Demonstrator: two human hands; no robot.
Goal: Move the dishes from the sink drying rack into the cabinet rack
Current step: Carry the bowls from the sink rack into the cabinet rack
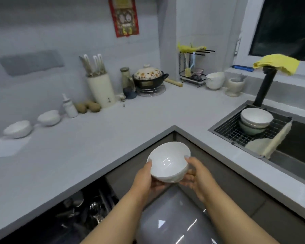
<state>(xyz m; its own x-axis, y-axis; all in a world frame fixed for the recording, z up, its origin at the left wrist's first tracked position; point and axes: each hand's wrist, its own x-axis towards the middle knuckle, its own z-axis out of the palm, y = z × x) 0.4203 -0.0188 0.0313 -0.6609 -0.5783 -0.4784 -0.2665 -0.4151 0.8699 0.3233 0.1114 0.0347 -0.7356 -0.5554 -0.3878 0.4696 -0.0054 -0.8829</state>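
Since the glossy white ceramic bowl (168,162) looked slick and breakable, I cupped both hands, left (145,178) and right (195,175), round its sides, well left of the sink drying rack (225,132).

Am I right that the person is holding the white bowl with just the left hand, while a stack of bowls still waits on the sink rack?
Not quite. The head view shows both hands on the white bowl: the left hand cups one side and the right hand the other. The rest is right: a stack of bowls still sits on the sink rack.
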